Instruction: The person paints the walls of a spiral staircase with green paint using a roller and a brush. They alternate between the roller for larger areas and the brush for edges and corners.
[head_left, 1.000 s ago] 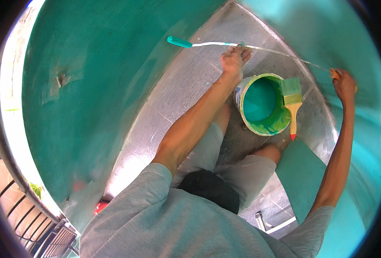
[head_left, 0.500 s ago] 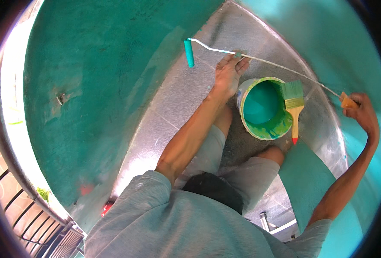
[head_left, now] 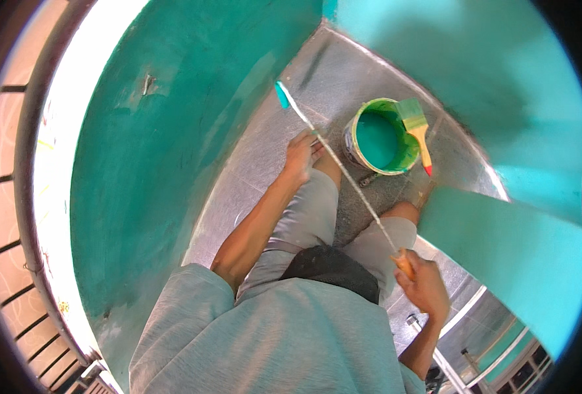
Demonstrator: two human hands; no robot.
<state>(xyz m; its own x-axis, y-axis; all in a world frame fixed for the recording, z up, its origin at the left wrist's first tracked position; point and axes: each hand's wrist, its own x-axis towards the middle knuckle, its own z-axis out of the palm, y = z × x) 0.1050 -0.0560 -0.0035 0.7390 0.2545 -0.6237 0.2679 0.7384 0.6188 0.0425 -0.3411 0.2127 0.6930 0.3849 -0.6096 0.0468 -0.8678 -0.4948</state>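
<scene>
A long, thin paint roller [head_left: 355, 182] slants across in front of me, its small teal roller head [head_left: 282, 96] at the far left end, near the green wall. My right hand [head_left: 425, 284] is closed round its orange handle [head_left: 404, 264]. Farther up the rod, my left hand [head_left: 301, 155] pinches it lightly, the other fingers loosely extended. Just right of the left hand stands a bucket [head_left: 351, 140] of teal paint [head_left: 376, 139], its inner wall smeared green. A flat paintbrush [head_left: 420, 135] with green bristles and a red-tipped yellow handle rests across the bucket's right rim.
A dark green wall [head_left: 166, 151] rises on the left, and a lighter turquoise wall [head_left: 455, 59] on the right. Grey tiled floor [head_left: 258, 154] lies between them. A turquoise panel [head_left: 481, 230] juts in at right. White metal bars [head_left: 462, 312] show at lower right; a railing [head_left: 25, 197] runs far left.
My right hand has swung inward and nearer to my body with the handle, so the rod now slants more steeply. My left hand has come nearer too. The whole view has shifted.
</scene>
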